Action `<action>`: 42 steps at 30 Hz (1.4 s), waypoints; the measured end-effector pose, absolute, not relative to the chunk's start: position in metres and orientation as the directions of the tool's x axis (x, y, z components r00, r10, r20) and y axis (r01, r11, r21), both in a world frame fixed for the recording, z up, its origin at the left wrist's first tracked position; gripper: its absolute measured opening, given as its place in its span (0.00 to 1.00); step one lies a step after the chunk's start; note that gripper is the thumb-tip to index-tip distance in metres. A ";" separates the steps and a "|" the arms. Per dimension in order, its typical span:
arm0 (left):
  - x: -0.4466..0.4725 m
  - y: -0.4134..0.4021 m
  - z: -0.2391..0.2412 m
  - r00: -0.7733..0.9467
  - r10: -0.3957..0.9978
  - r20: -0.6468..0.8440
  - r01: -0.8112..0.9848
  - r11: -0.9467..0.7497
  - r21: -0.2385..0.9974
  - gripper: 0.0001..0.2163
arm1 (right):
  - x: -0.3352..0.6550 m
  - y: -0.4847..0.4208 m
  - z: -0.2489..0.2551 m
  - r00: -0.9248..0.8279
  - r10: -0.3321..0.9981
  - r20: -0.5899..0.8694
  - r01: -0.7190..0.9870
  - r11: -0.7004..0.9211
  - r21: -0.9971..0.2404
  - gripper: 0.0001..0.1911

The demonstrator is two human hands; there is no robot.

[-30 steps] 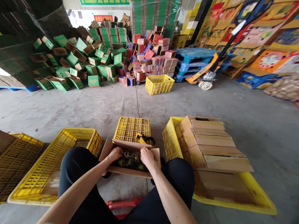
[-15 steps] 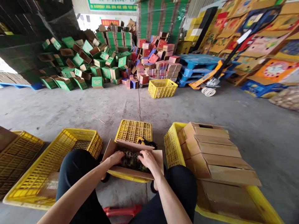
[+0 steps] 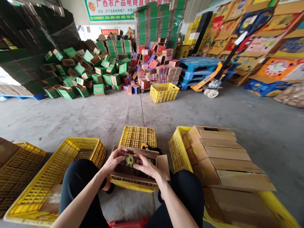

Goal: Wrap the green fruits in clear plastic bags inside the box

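An open cardboard box [image 3: 163, 166] rests on an upturned yellow crate [image 3: 137, 136] between my knees. Both hands are raised over it with one dark round fruit [image 3: 129, 159] pinched between them. My left hand [image 3: 115, 159] curls round the fruit's left side. My right hand [image 3: 145, 164] touches its right side with fingers bent. More dark fruit lies in the box under my hands, mostly hidden. A yellow and black tape dispenser [image 3: 149, 147] sits on the crate behind the box.
A yellow crate [image 3: 176, 148] to my right holds stacked cardboard boxes [image 3: 220, 155]. Two yellow crates [image 3: 57, 171] stand to my left. Further off are a yellow basket [image 3: 164, 92], piles of green and red boxes [image 3: 95, 69], blue pallets and a pallet jack [image 3: 209, 83].
My hands were down inside the box among the fruit; now they have come up holding one fruit between them. The view has tilted up a little.
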State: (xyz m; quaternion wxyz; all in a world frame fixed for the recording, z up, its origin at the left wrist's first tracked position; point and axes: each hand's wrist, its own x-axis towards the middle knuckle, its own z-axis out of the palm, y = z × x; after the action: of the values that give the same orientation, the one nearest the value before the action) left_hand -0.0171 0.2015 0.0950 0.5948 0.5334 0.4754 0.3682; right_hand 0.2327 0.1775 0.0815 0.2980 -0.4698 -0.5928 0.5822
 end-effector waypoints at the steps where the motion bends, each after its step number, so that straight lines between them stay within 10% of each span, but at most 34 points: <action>1: -0.016 0.200 0.095 0.232 0.950 -0.211 0.010 0.215 0.977 0.21 | 0.232 0.177 0.084 -0.392 0.895 -0.213 0.103 -0.187 -0.977 0.37; 17: -0.024 0.187 0.087 0.350 0.857 -0.378 -0.218 0.467 0.857 0.30 | 0.222 0.172 0.110 -0.344 0.931 -0.117 -0.117 -0.166 -0.979 0.22; 32: -0.013 0.193 0.067 0.449 0.843 -0.296 -0.400 0.486 0.777 0.33 | 0.231 0.157 0.101 -0.020 0.960 -0.279 -0.109 -0.280 -0.954 0.29; 42: -0.012 0.189 0.059 0.375 0.884 -0.281 -0.437 0.436 0.787 0.26 | 0.240 0.150 0.100 -0.152 0.973 -0.173 0.012 -0.173 -0.985 0.43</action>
State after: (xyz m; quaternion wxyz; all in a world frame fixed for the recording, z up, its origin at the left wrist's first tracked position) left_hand -0.0116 0.1886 0.0588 0.7681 0.3120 0.3575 0.4299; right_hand 0.2402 0.1504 0.1001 0.4151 -0.5017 -0.4911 0.5786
